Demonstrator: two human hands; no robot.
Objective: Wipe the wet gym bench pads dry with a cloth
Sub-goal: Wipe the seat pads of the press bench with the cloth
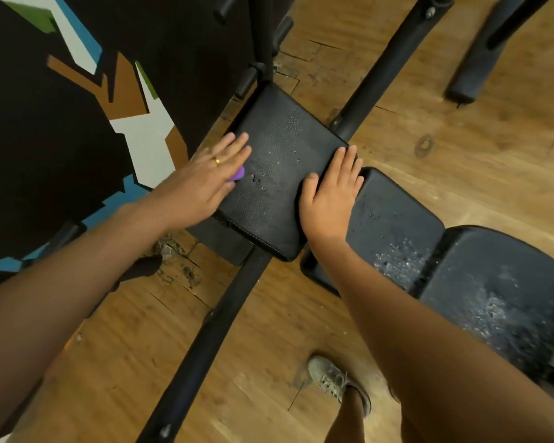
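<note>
Worn wooden floor lies under everything, with one grey shoe planted on it nearest the camera, on the near side of the square pad.

The risk, as I judge it, starts with the wetter pads. The long pad and the middle pad, both right of the square pad, carry thick patches of droplets and could be missed if attention goes only to the square one.

On the square pad, the left hand lies at the left edge with its grip spread flat, fingers straight. It covers a purple cloth, of which only a corner shows. With so little cloth under the palm, bare skin may smear the water rather than lift it, or the cloth may slide out from under the flat hand. The right hand presses the pad's right edge, its grip also spread and holding nothing. Wet vinyl could let it slip into the gap beside the middle pad. Beads pushed off the pad would land on the cracked floor patch below and left of it.

Pebbled black vinyl with pale stitching covers the square pad, and a black frame tube runs from beneath it toward the camera. Left of the pad stands a black wall painted with blue, brown, green and white shapes. Beyond the pad, the legs of other equipment rest on the boards.
</note>
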